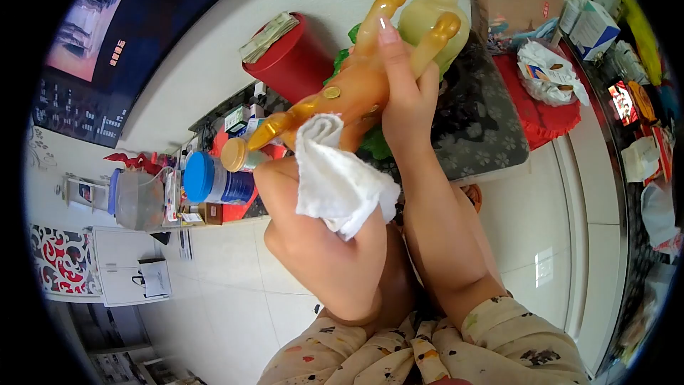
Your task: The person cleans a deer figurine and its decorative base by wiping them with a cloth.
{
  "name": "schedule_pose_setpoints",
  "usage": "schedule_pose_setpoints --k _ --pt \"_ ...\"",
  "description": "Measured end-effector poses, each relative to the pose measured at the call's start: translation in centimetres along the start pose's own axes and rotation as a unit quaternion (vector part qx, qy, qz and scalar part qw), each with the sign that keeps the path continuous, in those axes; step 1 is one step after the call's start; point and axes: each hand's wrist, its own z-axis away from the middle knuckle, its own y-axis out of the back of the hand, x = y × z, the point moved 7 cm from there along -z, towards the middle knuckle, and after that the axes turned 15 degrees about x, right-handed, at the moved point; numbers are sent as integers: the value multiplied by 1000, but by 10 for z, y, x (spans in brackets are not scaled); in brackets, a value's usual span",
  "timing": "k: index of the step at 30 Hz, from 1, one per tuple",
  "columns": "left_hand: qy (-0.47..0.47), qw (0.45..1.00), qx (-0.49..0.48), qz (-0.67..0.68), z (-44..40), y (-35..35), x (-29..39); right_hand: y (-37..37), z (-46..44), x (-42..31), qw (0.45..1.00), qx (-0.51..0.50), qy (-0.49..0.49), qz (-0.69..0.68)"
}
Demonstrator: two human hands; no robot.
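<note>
While amber figurine (356,85) lies clasped in right grip (407,96), white cloth (335,185) clenched in left grip (283,196)

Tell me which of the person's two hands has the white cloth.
The left hand has the white cloth; the right hand instead grips the orange-and-gold figurine, with its thumb along one leg.

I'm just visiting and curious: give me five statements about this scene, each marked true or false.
1. The left hand holds a white cloth. True.
2. The right hand is empty. False: it grips an orange and gold figurine.
3. A stack of paper lies on top of the red container. True.
4. The tub with the dark blue label has a red lid. False: its lid is blue.
5. The wall screen is lit. True.
</note>
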Motion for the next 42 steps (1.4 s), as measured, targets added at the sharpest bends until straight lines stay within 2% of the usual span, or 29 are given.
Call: schedule_pose_setpoints --k 4,8,11,14,18,21,26,30,33,34,38,42 --pt "59 993 12 102 2 1 -7 2 -1 7 1000 0 -25 0" --pt "147 976 -36 157 4 12 -11 0 -1 11 999 -2 -44 -10" --pt "181 962 73 191 4 25 -13 1 -2 13 999 -11 -46 -11" --pt "242 908 213 266 5 46 -22 2 -2 14 999 -13 -46 5" --pt "301 909 244 152 0 61 -28 2 -3 15 999 -12 -41 3" --pt "274 931 173 167 -3 64 -34 3 -3 16 999 -5 -44 9" --pt "201 946 112 227 1 53 -28 1 -2 13 999 -16 -34 10" --pt "134 949 1 286 4 31 -11 0 -2 12 999 -21 -39 2" --pt "24 978 -104 179 2 11 -2 1 -3 17 998 -24 -53 -9" --pt "52 978 -103 176 5 2 -4 2 -3 18 998 -22 -55 -21" --pt "35 985 -65 159 5 -7 0 -2 -2 16 998 -17 -50 -30" --pt "71 990 -45 116 6 -5 -2 -4 -1 13 998 -32 -55 -21"
